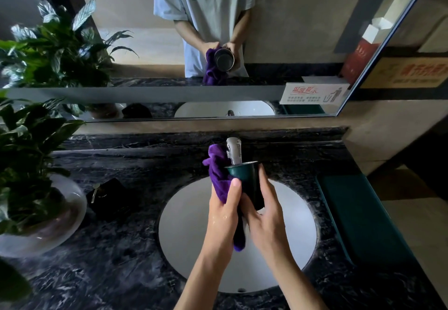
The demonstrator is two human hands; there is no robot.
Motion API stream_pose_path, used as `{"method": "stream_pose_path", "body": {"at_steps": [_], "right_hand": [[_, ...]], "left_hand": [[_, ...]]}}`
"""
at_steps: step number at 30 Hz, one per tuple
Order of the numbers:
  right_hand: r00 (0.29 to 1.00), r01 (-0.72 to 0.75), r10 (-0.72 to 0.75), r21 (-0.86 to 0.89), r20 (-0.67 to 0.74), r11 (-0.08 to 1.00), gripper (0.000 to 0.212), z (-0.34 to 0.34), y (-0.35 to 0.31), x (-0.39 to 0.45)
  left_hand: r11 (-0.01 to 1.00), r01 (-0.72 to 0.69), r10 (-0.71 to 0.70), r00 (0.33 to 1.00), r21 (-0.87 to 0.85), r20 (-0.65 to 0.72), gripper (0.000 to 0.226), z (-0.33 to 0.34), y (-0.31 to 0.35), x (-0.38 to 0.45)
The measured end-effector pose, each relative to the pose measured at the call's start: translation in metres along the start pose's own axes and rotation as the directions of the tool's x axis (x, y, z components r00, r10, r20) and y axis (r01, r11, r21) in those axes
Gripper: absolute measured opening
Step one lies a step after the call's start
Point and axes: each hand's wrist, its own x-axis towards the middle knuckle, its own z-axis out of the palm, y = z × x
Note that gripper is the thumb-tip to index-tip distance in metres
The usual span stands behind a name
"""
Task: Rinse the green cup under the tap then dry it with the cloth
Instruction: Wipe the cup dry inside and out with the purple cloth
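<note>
Green plastic, one cup [247, 176], sits in my two hands above the one white sink [184, 212], its mouth tipped away from me toward the single chrome tap [234, 151] at the back edge of the counter [126, 261]. My right hand [264, 220] wraps around the cup's body, fingers curled along its right side. My left hand [224, 215] clutches the one purple cloth [218, 176] and presses it against the cup's left side; part of the cloth bunches up beside the tap and one tail hangs down between my wrists over the sink. Drops of water shine on the back of my left hand. On the counter's left side I count one black pouch [109, 198] and, nearer the left edge, one potted plant [29, 145] in a glass bowl [65, 215]. One mirror [278, 43] runs along the back wall.
</note>
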Motion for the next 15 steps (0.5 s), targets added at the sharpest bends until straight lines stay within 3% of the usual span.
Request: {"method": "stream_pose_path", "body": {"at_steps": [2,4,8,11,15], "right_hand": [[0.996,0.065,-0.071,-0.13,-0.048,0.989,0.07,0.005,0.0,-0.001],[0.993,0.093,-0.103,-0.153,-0.062,0.984,0.07,0.006,0.001,-0.002],[1.0,0.013,-0.01,0.12,-0.02,0.993,0.048,-0.004,-0.002,-0.006],[0.996,-0.079,0.084,0.323,-0.002,0.943,0.034,-0.002,0.002,-0.007],[0.993,-0.056,0.067,0.112,-0.101,0.992,0.029,0.001,-0.003,0.002]], "left_hand": [[0.998,-0.052,0.054,0.998,0.042,-0.032,0.058,0.002,-0.002,0.002],[0.999,-0.035,0.036,0.998,0.018,-0.054,0.052,0.001,-0.001,0.002],[0.976,0.182,-0.202,0.96,-0.117,-0.195,0.062,-0.006,0.007,0.008],[0.925,0.27,-0.307,0.945,-0.267,-0.109,0.072,-0.008,0.013,0.009],[0.929,0.234,-0.278,0.953,-0.287,-0.123,0.071,0.002,0.006,0.003]]}}
